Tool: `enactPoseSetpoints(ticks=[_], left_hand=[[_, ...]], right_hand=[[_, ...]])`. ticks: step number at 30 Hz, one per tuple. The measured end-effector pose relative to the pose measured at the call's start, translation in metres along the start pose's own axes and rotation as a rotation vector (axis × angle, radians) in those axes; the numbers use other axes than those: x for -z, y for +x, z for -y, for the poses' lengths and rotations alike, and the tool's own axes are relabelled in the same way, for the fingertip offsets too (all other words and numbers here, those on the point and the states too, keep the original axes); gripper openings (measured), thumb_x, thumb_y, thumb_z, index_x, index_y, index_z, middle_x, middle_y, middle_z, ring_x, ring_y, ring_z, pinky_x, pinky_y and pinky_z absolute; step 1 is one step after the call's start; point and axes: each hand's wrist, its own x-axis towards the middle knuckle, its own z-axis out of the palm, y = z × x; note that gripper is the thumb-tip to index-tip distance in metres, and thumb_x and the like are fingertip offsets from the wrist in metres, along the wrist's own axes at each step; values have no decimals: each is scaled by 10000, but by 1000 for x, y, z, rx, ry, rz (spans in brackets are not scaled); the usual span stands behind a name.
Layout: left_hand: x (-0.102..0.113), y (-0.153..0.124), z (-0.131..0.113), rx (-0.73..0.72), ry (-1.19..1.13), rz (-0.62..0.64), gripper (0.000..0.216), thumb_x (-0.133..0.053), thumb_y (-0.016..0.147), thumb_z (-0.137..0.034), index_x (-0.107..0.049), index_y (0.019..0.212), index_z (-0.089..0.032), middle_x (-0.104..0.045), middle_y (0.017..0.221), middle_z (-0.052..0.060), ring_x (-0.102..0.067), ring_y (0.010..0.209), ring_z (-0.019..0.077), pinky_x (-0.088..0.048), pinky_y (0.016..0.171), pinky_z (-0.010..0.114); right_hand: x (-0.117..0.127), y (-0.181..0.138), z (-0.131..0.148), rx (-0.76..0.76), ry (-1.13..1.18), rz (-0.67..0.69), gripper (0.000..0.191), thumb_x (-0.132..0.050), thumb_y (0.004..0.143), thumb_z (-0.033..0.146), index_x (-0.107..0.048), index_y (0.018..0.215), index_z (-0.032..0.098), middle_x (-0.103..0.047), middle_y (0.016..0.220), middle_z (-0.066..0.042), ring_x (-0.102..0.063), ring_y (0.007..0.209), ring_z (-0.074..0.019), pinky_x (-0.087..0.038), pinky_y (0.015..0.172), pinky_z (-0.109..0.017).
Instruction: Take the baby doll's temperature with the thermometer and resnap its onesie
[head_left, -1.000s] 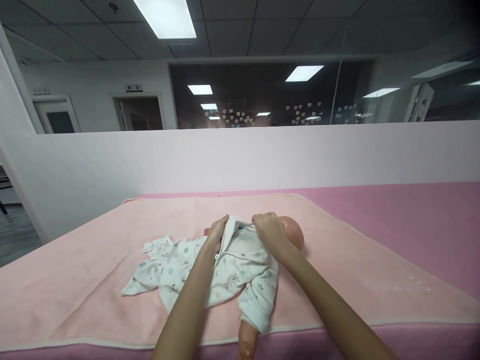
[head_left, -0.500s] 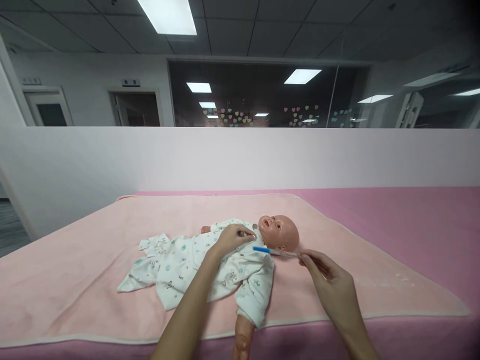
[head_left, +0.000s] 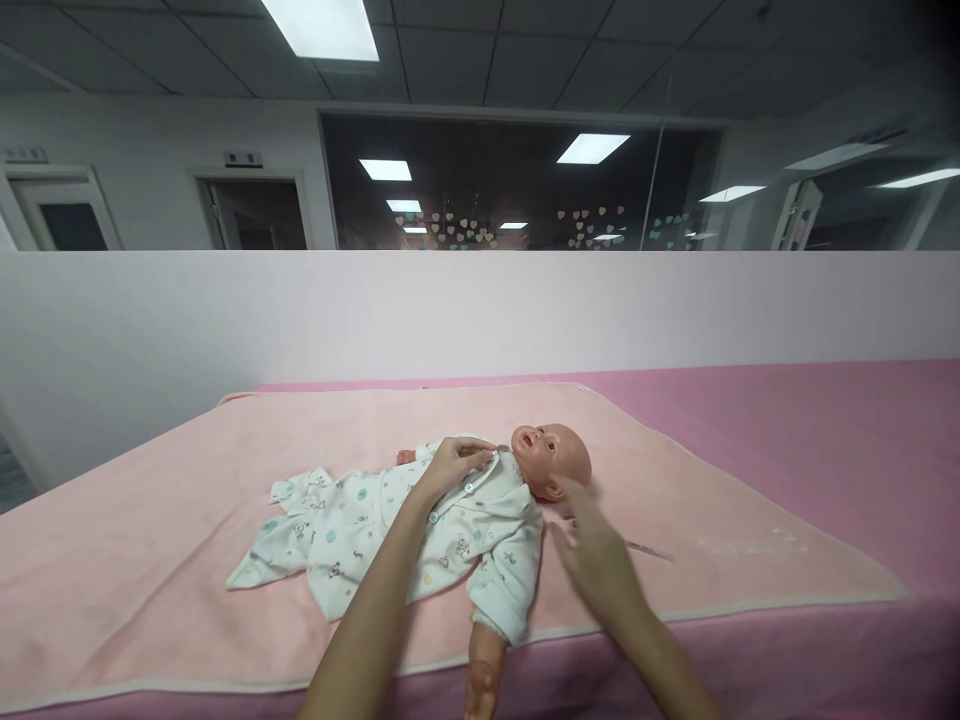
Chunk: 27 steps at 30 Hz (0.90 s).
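Observation:
A baby doll (head_left: 551, 462) lies on its back in a white patterned romper (head_left: 375, 520), its head toward the right. My left hand (head_left: 454, 468) rests on the chest, fingers pinched on the romper's front edge, which is lifted so that snap buttons show. Beside the doll's ear is my right hand (head_left: 596, 555), smeared by motion, its fingers apart. Partly behind it a slim stick like a thermometer (head_left: 651, 551) lies on the blanket; its end looks sharp, while its other end is mostly covered by the hand.
The peach blanket (head_left: 150, 560) with a pale border spreads over a pink padded surface (head_left: 825, 450). A low white wall (head_left: 480, 310) runs along the back, with glass above it. The doll's bare arm (head_left: 485, 670) extends over the blanket's front edge.
My right hand has left the stick on the blanket and moved left toward the doll's neck. My left hand has raised the romper's front edge. The view has shifted slightly.

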Motion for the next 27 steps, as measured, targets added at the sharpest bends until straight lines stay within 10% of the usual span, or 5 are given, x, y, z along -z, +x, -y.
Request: enactPoseSetpoints(ticks=[4,10,27], left_hand=[[0,-1,-2,-14,-8,9,281,-660,665,-336,-698,856,-133,-668,717,57,-565,643,144,-434,617,247],[1,1,-3,-60,9,27,270,-637,688,-345,-697,835,-126,-684,866,84,-596,853,205,-456,766,276],[-2,1,1,-58,51,61,286,-639,686,-257,-686,929,-114,-692,869,81,-615,825,197,-466,739,275]], right_hand=[[-34,45,48,93,114,42,292,-337,779,123,-563,946,203,-635,898,-57,-593,809,-183,-452,719,-276],[-70,65,48,65,223,-211,245,-370,773,132,-571,905,180,-604,800,-55,-551,707,-168,-433,661,-264],[-76,54,38,97,395,-419,218,-380,840,150,-587,891,190,-642,796,-31,-586,695,-139,-457,640,-260]])
